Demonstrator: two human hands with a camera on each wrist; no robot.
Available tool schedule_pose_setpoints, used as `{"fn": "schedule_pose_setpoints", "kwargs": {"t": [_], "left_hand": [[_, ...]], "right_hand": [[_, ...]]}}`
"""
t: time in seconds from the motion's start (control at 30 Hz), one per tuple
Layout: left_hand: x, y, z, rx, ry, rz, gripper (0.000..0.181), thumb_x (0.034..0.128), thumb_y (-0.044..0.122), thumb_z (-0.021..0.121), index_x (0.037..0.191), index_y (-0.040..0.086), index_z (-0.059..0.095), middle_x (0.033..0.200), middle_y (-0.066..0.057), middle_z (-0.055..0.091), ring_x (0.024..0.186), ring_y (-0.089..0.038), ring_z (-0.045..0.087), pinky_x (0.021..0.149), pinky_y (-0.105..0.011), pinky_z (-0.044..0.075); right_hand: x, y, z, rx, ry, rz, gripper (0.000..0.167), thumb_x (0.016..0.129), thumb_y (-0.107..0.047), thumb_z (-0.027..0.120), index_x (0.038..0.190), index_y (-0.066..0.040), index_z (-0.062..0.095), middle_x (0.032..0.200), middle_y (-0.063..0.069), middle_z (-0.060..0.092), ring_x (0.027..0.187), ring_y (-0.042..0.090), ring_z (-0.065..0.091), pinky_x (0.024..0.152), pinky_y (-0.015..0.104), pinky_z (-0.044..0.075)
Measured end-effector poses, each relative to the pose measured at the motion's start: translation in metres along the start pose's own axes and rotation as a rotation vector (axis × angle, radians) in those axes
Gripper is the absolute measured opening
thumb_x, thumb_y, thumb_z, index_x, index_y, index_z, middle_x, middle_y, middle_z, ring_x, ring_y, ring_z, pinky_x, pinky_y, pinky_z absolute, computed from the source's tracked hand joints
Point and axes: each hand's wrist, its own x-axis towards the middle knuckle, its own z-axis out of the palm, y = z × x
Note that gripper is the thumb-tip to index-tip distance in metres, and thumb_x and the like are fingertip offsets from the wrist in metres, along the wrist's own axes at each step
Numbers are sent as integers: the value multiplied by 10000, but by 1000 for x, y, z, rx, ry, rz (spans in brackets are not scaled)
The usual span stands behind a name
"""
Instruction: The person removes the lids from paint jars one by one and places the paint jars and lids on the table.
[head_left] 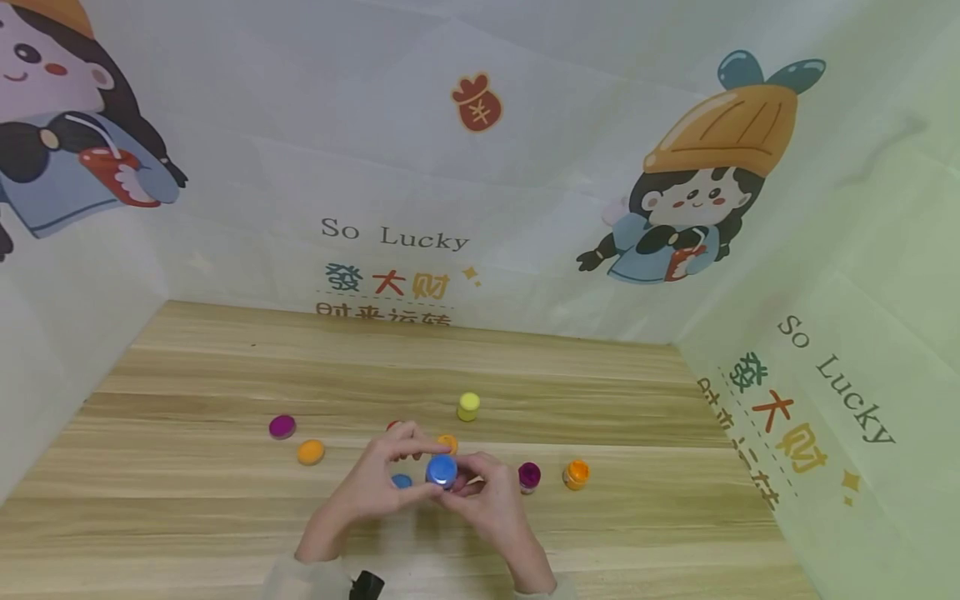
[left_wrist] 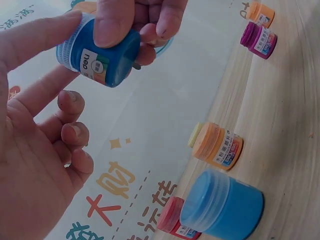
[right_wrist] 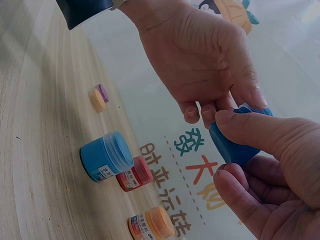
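Observation:
Both hands hold a small blue paint jar [head_left: 442, 472] above the table, its "deli" label showing in the left wrist view. My left hand [head_left: 369, 482] pinches its ribbed lid [left_wrist: 75, 42] between thumb and forefinger, the other fingers loosely bent. My right hand [head_left: 491, 504] grips the jar's body from the other side, thumb on top in the right wrist view. Just below the hands stand a lighter blue jar [right_wrist: 102, 157], a red jar [right_wrist: 135, 175] and an orange jar [right_wrist: 150, 224], all with lids on. In the head view my left hand partly hides the lighter blue and red ones.
A yellow jar [head_left: 468, 407] stands farther back. To the right are a purple jar [head_left: 528, 477] and an orange jar [head_left: 577, 474], both without lids. A purple lid [head_left: 282, 427] and an orange lid [head_left: 311, 452] lie at left. Printed cloth walls [head_left: 540, 275] border the wooden table [head_left: 187, 533].

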Motion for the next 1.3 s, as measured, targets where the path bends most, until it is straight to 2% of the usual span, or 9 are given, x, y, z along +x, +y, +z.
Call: {"fn": "schedule_pose_setpoints", "kwargs": {"t": [0.17, 0.3, 0.53, 0.57, 0.73, 0.83, 1.03, 1.17, 1.3], "left_hand": [[2, 4, 2, 32, 22, -18, 329, 655, 64, 838, 940, 87, 675, 780, 29, 499, 730, -76, 397, 636, -250, 353], [8, 26, 0, 38, 44, -13, 325, 628, 1, 831, 875, 63, 628, 742, 46, 452, 708, -73, 377, 622, -226, 332], [8, 31, -2, 57, 86, 11, 335, 628, -14, 821, 906, 46, 644, 730, 45, 444, 711, -83, 379, 622, -245, 325], [8, 37, -4, 60, 91, 2, 330, 627, -31, 815, 905, 30, 649, 726, 46, 443, 707, -83, 380, 624, -238, 327], [4, 37, -11, 87, 110, -44, 312, 653, -39, 802, 938, 5, 681, 729, 57, 435, 707, -78, 387, 623, -214, 340], [-1, 31, -16, 119, 127, -83, 307, 662, -35, 799, 947, 2, 692, 731, 36, 463, 713, -87, 406, 627, -214, 353], [-20, -1, -31, 210, 188, -226, 311, 697, 43, 809, 989, 78, 707, 769, 64, 473, 735, -88, 406, 616, -236, 355], [-31, -17, -46, 236, 262, -213, 335, 679, 33, 817, 993, 76, 708, 739, 62, 452, 700, -86, 380, 569, -253, 329], [-42, -24, -65, 274, 315, -226, 333, 684, -3, 802, 999, 40, 702, 735, 41, 459, 680, -102, 369, 553, -280, 318]], "right_hand": [[1, 1, 2, -10, -6, 12, 284, 718, 23, 778, 984, 56, 681, 827, 110, 639, 725, 181, 608, 626, 208, 522], [0, 1, 3, 0, 4, -22, 275, 721, -11, 787, 972, 45, 688, 814, 104, 641, 721, 139, 610, 623, 205, 521], [-2, 5, 3, 12, 30, -43, 289, 722, -66, 802, 976, 24, 697, 808, 89, 649, 710, 136, 608, 614, 198, 518], [-3, 5, 2, 12, 32, -39, 299, 721, -63, 802, 986, 23, 695, 822, 93, 653, 714, 149, 613, 614, 195, 516], [-4, 6, -3, -7, 43, -7, 321, 726, -71, 799, 1016, 11, 689, 889, 101, 664, 742, 190, 623, 629, 195, 515], [-5, 8, -6, -22, 55, 25, 325, 725, -90, 803, 1015, 3, 691, 894, 94, 662, 750, 178, 614, 639, 200, 517], [-7, 11, -11, -45, 64, 106, 336, 722, -119, 810, 1012, 1, 690, 873, 67, 647, 750, 126, 582, 650, 191, 511], [-8, 13, -13, -42, 66, 117, 337, 723, -116, 808, 1014, 6, 689, 857, 64, 640, 747, 128, 579, 648, 192, 511], [-9, 13, -14, -19, 73, 118, 336, 723, -112, 808, 1015, 4, 690, 851, 65, 639, 748, 139, 580, 646, 191, 510]]}}
